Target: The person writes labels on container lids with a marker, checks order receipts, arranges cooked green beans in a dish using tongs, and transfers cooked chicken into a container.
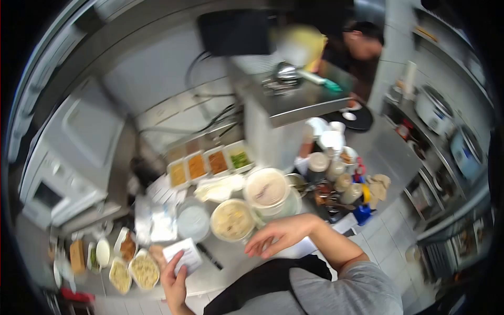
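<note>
White paper (184, 255), pinched between the thumb and fingers of the left hand (174, 278) over the counter (232, 259) beside the pen (209, 255), is best held flat and clear of the tubs (232, 220), while the right hand (281, 236), loosely curled and seemingly empty, is poised near them.

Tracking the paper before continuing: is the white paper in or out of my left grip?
In: the left grip holds the white paper, thumb and finger overlapping it.
</note>
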`<action>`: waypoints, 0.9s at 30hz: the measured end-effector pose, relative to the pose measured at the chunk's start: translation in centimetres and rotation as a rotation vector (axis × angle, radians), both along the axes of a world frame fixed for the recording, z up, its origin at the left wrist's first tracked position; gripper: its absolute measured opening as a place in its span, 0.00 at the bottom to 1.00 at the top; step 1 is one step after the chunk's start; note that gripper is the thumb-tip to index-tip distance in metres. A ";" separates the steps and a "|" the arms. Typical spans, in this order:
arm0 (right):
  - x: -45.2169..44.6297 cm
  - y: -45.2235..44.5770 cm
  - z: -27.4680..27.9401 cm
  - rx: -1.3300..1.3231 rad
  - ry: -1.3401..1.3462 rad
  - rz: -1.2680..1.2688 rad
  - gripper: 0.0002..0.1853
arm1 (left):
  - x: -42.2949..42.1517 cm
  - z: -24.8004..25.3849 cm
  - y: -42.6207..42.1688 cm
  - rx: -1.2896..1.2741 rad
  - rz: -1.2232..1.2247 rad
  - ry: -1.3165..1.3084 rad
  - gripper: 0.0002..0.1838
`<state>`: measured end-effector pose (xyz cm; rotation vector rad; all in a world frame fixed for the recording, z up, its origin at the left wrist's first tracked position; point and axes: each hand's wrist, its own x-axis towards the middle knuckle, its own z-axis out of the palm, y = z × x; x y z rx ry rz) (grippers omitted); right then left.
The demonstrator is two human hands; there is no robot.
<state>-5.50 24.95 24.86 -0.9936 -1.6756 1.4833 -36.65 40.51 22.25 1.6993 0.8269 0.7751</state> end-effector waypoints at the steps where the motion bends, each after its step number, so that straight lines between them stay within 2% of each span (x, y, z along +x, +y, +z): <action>1: -0.8 0.8 0.0 0.000 -0.004 0.020 0.22 | -1.1 -0.6 0.8 0.023 0.007 0.035 0.21; 2: -1.6 1.4 0.2 0.009 -0.042 0.013 0.22 | -1.7 0.3 1.1 -0.047 0.003 0.043 0.21; 4: -2.9 2.3 0.9 0.007 -0.106 0.002 0.22 | -3.0 0.9 2.4 0.033 -0.050 0.048 0.20; 6: -4.3 3.1 1.7 0.000 -0.112 -0.044 0.22 | -4.3 1.7 3.6 -0.014 -0.101 -0.006 0.22; 9: -6.3 3.7 1.7 -0.001 -0.105 -0.112 0.22 | -6.9 -0.7 7.8 -0.056 -0.066 -0.052 0.25; 12: -8.6 4.5 2.2 -0.015 -0.140 -0.181 0.21 | -8.1 -1.5 13.0 -0.182 -0.044 -0.153 0.32; 16: -11.5 4.3 1.9 -0.028 -0.119 -0.297 0.21 | -8.6 -2.5 17.8 -0.349 -0.192 -0.391 0.42; 27: -14.9 2.5 1.7 -0.091 -0.147 -0.528 0.22 | -8.2 -0.7 20.1 -0.518 -0.467 -0.480 0.43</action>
